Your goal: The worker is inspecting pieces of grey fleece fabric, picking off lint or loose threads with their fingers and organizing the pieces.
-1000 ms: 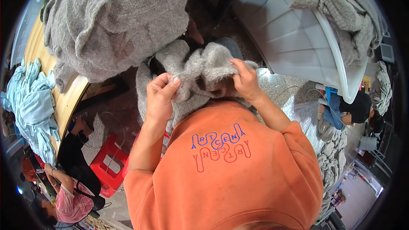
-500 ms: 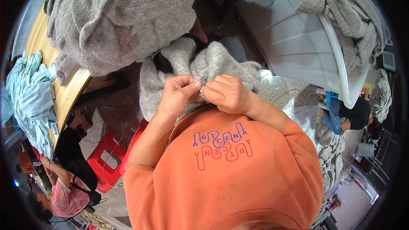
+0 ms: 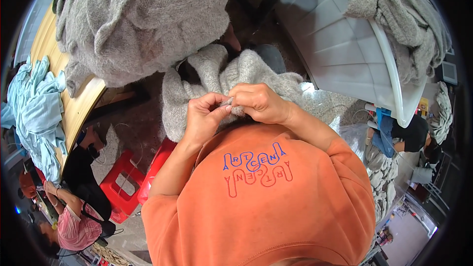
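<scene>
A grey knitted garment point(image 3: 217, 76) lies bunched across my lap, close to my orange shirt. My left hand point(image 3: 203, 118) pinches a fold of its knit between thumb and fingers. My right hand point(image 3: 258, 102) is closed on the same fold, right beside the left, fingertips almost touching. Both hands are held close to my chest at the middle of the view. The part of the garment under my hands is hidden.
A big heap of grey knitwear point(image 3: 138, 19) covers the wooden table point(image 3: 74, 113) ahead. A white plastic bin point(image 3: 345, 44) with more grey knitwear point(image 3: 394, 15) stands at right. Light blue cloth point(image 3: 32, 113) lies at left. Red stools point(image 3: 125, 182) and a seated person point(image 3: 74, 216) are lower left.
My hands were apart on the garment's edge a second ago. They have come together at my chest and now pinch one small fold between them.
</scene>
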Available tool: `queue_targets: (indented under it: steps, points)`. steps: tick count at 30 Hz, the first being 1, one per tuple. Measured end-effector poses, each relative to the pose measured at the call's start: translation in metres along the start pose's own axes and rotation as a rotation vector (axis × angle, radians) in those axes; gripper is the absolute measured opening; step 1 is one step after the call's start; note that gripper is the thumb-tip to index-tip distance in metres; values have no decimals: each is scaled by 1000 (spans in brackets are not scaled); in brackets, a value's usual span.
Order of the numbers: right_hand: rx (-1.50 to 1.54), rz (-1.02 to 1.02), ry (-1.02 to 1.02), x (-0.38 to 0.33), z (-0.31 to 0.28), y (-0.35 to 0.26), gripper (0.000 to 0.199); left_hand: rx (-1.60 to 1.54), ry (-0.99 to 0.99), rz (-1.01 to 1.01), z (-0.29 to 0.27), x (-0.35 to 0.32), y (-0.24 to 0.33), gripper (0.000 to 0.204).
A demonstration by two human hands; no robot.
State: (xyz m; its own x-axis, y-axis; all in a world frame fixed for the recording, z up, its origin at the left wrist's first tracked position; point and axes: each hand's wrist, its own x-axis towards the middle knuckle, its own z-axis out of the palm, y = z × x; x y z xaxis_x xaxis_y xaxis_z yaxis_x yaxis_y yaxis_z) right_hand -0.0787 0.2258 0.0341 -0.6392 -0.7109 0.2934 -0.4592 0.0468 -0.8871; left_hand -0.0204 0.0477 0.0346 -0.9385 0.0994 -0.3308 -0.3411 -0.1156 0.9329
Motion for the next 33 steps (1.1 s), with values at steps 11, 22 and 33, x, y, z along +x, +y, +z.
queue_targets:
  steps: [11,22,33]
  points:
    - [-247,59,86,-10,14,8,25,165,105,118,0,0,-4,8]
    - [-213,135,225,-15,21,0,13,554,231,512,10,-1,-2,9]
    - [-328,154,242,-10,24,-1,13,816,294,935,16,3,-9,18]
